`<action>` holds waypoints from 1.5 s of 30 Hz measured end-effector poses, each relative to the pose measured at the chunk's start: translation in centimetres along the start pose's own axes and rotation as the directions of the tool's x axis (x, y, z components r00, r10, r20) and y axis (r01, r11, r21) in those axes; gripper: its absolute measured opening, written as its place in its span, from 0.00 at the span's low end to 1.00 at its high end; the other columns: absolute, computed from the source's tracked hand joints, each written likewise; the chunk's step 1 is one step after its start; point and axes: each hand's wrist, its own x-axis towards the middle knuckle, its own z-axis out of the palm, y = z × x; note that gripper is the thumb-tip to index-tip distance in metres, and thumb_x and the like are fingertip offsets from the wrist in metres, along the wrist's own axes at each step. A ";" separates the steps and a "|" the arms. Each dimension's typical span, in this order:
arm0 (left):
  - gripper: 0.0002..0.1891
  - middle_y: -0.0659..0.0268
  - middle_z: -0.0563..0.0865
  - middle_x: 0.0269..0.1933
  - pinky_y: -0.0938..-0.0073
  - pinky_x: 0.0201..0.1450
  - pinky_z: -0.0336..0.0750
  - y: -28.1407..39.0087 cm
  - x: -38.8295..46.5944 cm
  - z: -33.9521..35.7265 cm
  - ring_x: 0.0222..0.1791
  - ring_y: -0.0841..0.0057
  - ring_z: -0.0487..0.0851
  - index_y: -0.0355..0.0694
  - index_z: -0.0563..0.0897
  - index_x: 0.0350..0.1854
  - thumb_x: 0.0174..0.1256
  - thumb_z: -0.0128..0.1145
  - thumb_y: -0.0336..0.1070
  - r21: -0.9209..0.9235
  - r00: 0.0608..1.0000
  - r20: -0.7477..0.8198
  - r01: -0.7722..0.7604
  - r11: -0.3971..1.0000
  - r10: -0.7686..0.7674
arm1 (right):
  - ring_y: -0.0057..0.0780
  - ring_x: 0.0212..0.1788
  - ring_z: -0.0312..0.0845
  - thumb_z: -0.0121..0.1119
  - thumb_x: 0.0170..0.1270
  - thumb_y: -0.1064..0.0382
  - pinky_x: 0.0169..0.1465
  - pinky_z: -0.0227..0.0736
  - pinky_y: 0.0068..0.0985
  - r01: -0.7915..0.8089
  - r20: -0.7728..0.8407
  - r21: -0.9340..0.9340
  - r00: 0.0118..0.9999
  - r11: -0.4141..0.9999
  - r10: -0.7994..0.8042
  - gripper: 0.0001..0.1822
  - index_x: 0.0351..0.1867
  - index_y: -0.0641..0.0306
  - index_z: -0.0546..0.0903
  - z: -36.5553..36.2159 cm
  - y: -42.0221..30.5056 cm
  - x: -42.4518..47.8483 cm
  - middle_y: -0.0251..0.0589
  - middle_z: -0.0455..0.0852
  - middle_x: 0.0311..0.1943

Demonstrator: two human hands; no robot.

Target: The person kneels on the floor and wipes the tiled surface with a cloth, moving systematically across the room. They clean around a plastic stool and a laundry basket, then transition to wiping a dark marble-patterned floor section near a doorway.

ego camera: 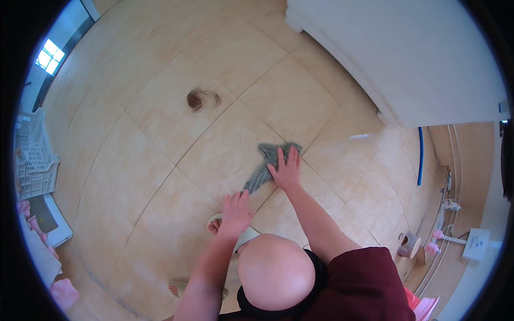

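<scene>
A grey-green textured cloth (263, 174) lies bunched on the beige tiled floor (148, 180), stretched towards me in a narrow tail. My right hand (288, 170) presses down on its wider far end with fingers spread. At the tail's near tip are the fingertips of my left hand (237, 210); whether they pinch it cannot be made out. Farther off on the tiles sits a dark clump of hair (195, 99) with loose strands beside it. My bent bare knee (277, 273) is below the hands, and a pale slipper (215, 224) shows partly behind my left hand.
White furniture (393, 60) on short feet stands at the upper right, near a blue tube (420, 156). A white plastic crate (38, 160) and a white-framed panel (58, 220) line the left. Lower right are a grey-brown cylindrical object (409, 244) and pink plasticware (426, 309).
</scene>
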 end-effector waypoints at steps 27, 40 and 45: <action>0.31 0.66 0.57 0.69 0.46 0.68 0.38 -11.4 -7.6 1.1 0.70 0.69 0.51 0.35 0.65 0.63 0.62 0.47 0.51 -0.167 0.750 -0.206 0.606 0.778 -0.629 | 0.53 0.69 0.42 0.46 0.58 0.40 0.68 0.34 0.48 0.571 0.266 0.429 0.661 0.700 -0.702 0.34 0.62 0.58 0.64 0.6 -21.8 2.4 0.59 0.51 0.67; 0.28 0.61 0.57 0.69 0.48 0.68 0.41 -12.7 -10.3 0.5 0.70 0.65 0.51 0.31 0.65 0.61 0.62 0.48 0.43 -0.269 0.697 -0.224 0.627 0.731 -0.681 | 0.36 0.65 0.57 0.43 0.63 0.46 0.65 0.47 0.48 0.101 -0.047 -0.112 0.993 0.989 -0.107 0.28 0.61 0.58 0.65 -2.1 -13.2 20.7 0.42 0.65 0.62; 0.27 0.57 0.62 0.65 0.51 0.67 0.48 -13.1 -10.2 1.8 0.68 0.62 0.55 0.31 0.66 0.59 0.59 0.51 0.39 -0.316 0.662 -0.290 0.615 0.722 -0.691 | 0.44 0.48 0.72 0.46 0.61 0.57 0.46 0.65 0.44 -0.364 -0.365 -0.521 0.913 0.772 0.184 0.15 0.43 0.60 0.79 -6.9 3.0 18.6 0.48 0.75 0.46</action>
